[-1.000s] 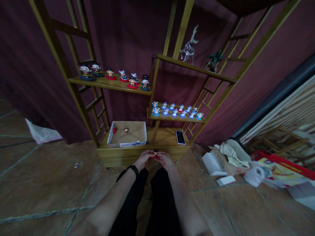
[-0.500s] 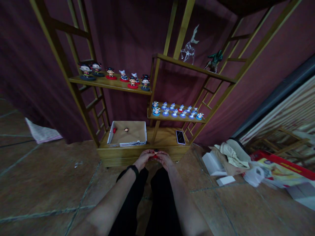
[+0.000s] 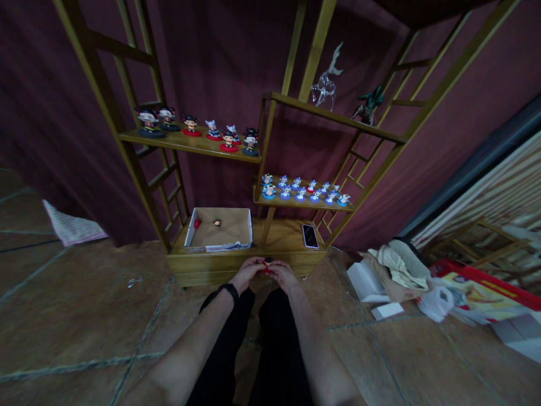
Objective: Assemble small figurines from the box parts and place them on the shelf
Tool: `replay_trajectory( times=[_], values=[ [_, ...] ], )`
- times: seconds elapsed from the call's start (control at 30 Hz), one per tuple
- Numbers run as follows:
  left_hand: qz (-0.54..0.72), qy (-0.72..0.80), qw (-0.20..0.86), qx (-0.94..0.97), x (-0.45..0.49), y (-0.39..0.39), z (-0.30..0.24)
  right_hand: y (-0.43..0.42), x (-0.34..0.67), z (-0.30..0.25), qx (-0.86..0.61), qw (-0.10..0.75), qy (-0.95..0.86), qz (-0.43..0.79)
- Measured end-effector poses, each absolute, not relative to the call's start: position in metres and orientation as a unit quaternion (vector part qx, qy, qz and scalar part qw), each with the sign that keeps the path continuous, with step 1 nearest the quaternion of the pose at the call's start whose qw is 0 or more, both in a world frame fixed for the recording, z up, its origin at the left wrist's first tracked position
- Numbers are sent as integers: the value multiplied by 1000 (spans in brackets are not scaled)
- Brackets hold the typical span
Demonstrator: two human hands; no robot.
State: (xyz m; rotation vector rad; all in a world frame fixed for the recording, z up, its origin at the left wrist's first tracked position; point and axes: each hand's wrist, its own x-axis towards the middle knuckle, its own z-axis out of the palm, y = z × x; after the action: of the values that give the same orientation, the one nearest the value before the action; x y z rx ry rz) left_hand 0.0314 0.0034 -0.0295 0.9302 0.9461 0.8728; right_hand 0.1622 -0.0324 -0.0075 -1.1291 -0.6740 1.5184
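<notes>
My left hand (image 3: pixel 246 272) and my right hand (image 3: pixel 283 274) meet in front of my knees, both pinched on a small figurine with a red base (image 3: pixel 267 264). A black band sits on my left wrist. Just beyond them, on the lowest board of a wooden shelf unit (image 3: pixel 279 241), stands an open cardboard box (image 3: pixel 220 228) with a small red piece (image 3: pixel 196 224) and a tiny figurine head (image 3: pixel 217 223) inside. Several red-based and dark figurines (image 3: pixel 198 128) line the upper left shelf. Several blue-based ones (image 3: pixel 302 190) fill the middle right shelf.
A black phone (image 3: pixel 310 235) lies on the bottom board right of the box. A glass deer (image 3: pixel 324 84) and a green figure (image 3: pixel 368 104) stand on the top shelf. White boxes, cloth and bags (image 3: pixel 397 276) clutter the tiled floor at right; a checked cloth (image 3: pixel 71 228) lies at left.
</notes>
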Motion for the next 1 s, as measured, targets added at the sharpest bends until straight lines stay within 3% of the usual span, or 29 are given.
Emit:
replay_trajectory(
  times=[1.0],
  values=[
    [399, 416, 715, 396, 28, 2, -25, -30, 166, -12, -477, 535, -273, 642]
  ],
)
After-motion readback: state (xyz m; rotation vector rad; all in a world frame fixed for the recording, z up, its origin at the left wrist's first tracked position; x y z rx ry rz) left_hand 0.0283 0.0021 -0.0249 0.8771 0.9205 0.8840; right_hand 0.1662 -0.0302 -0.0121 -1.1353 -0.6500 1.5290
